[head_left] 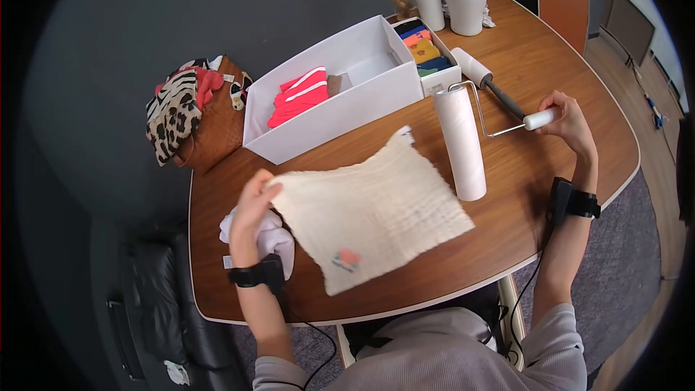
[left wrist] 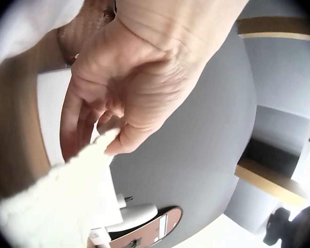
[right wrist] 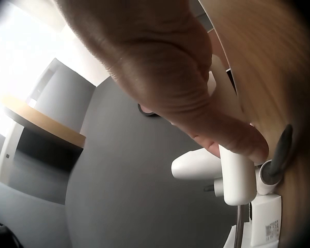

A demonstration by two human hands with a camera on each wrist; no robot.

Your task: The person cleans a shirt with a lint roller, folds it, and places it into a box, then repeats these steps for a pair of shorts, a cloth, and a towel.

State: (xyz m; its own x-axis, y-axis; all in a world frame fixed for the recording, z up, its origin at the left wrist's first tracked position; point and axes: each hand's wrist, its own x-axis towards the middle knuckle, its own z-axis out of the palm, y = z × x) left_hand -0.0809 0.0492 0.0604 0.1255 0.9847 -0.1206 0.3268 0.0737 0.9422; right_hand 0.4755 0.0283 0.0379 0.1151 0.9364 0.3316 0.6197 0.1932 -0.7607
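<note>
two hands (head_left: 253,206) (head_left: 568,120), two rollers (head_left: 460,145) (head_left: 470,66), one cream cloth (head_left: 369,203), two white boxes (head_left: 355,113) (head_left: 442,82), one table (head_left: 539,51)

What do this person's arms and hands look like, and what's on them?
The left hand and right hand are ungloved. Grey sleeves end well short of the wrists. Each wrist wears a black strap with a boxy black unit, and thin black cables trail below.

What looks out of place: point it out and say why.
A pale lilac cloth lies crumpled on the table by the left hand, untidy compared with the neat row of fabrics in the small white box. Patterned clothes also hang over the brown container.
</note>
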